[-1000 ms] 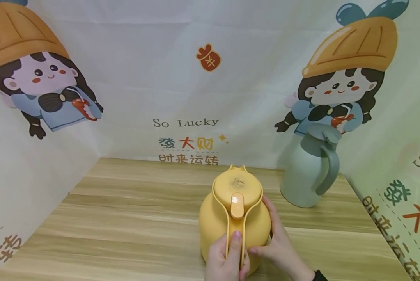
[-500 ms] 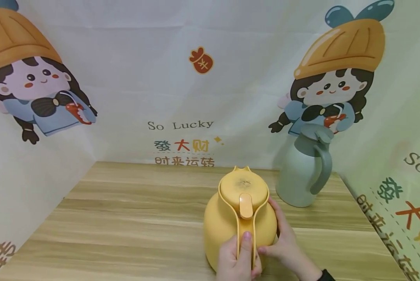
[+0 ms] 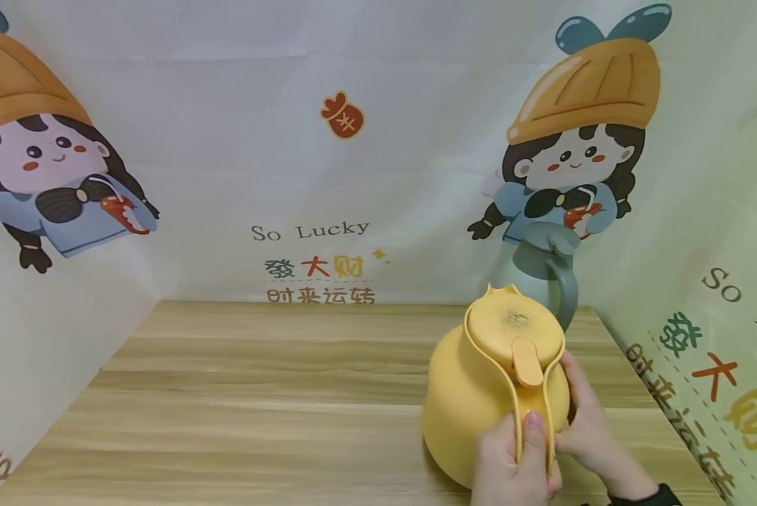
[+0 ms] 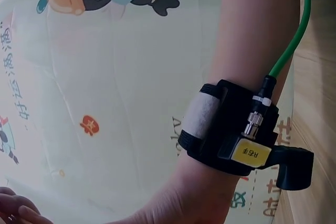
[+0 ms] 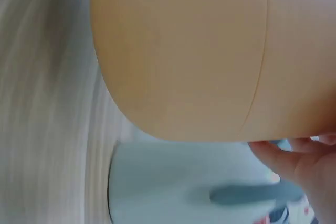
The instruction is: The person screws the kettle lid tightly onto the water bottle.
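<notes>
A yellow thermos jug (image 3: 463, 400) with a round lid (image 3: 514, 323) stands tilted slightly leftward at right of centre in the head view. My left hand (image 3: 507, 467) grips its handle (image 3: 531, 399), thumb on top. Against the jug's right side my right hand (image 3: 583, 429) holds the body, with the thumb near the handle. The right wrist view shows the jug's lower body close up and my right fingers (image 5: 281, 158) at its side; whether its base touches the table I cannot tell. Behind it stands a pale green thermos jug (image 3: 539, 277), partly hidden.
The wooden table (image 3: 245, 407) meets a printed cloth backdrop (image 3: 214, 140) at the back and both sides. In the left wrist view the right forearm wears a black strap (image 4: 231, 129) with a camera and a green cable (image 4: 302, 30).
The yellow jug has moved right with both hands on it, and now leans and covers the lower part of the green jug. The view has shifted slightly right.
</notes>
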`<state>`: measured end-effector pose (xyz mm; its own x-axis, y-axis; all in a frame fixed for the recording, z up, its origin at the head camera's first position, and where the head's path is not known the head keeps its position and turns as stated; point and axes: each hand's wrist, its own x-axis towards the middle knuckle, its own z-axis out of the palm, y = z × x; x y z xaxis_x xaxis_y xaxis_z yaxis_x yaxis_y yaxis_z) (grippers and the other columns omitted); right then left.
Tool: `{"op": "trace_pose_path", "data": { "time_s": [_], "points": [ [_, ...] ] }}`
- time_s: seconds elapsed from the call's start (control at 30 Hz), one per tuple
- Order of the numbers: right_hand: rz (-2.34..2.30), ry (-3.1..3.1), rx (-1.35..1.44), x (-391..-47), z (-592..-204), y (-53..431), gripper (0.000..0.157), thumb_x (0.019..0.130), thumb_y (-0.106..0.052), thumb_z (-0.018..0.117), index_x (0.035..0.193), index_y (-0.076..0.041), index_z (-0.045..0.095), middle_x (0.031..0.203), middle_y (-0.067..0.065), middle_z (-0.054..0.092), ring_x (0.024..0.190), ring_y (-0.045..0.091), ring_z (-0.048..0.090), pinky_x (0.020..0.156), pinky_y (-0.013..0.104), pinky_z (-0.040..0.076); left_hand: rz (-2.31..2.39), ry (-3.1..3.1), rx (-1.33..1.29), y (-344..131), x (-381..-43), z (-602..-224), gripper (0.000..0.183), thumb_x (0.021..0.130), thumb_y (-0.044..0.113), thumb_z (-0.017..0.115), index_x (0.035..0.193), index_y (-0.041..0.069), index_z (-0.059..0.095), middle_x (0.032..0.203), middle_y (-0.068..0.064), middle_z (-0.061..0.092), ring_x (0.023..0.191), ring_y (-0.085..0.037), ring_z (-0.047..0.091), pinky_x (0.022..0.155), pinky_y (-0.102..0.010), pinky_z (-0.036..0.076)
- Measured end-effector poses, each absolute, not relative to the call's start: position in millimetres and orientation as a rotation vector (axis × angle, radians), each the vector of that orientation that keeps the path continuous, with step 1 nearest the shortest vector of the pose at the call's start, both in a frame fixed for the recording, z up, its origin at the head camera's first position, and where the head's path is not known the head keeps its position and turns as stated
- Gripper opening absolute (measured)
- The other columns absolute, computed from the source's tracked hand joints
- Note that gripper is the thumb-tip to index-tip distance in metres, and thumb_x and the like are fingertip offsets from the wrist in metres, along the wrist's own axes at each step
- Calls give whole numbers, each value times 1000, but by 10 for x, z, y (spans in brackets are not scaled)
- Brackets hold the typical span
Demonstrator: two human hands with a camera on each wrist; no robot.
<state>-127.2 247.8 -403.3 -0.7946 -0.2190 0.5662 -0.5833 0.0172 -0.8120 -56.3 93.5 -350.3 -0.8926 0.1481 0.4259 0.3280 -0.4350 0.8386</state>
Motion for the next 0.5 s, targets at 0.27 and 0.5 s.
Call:
{"op": "trace_pose_path", "data": {
  "time_s": [0.27,0.5],
  "points": [
    [1906,-2015,844,-1254,-3967,2877,102,58,29,61,143,-6,16,131,4,37,108,9,47,83,19,44,-2327,-1659,-649,1383,-572,-3488,32,98,13,43,67,4,45,41,-3,40,37,8,35,30,-10,28],
    [1963,-2103,733,-1261,-3985,3147,86,76,24,51,144,-13,13,127,4,38,101,8,51,77,21,48,-2222,-1721,-566,1686,-587,-3509,31,98,16,43,70,7,48,45,4,43,40,10,36,32,-11,32]
  ]
}}
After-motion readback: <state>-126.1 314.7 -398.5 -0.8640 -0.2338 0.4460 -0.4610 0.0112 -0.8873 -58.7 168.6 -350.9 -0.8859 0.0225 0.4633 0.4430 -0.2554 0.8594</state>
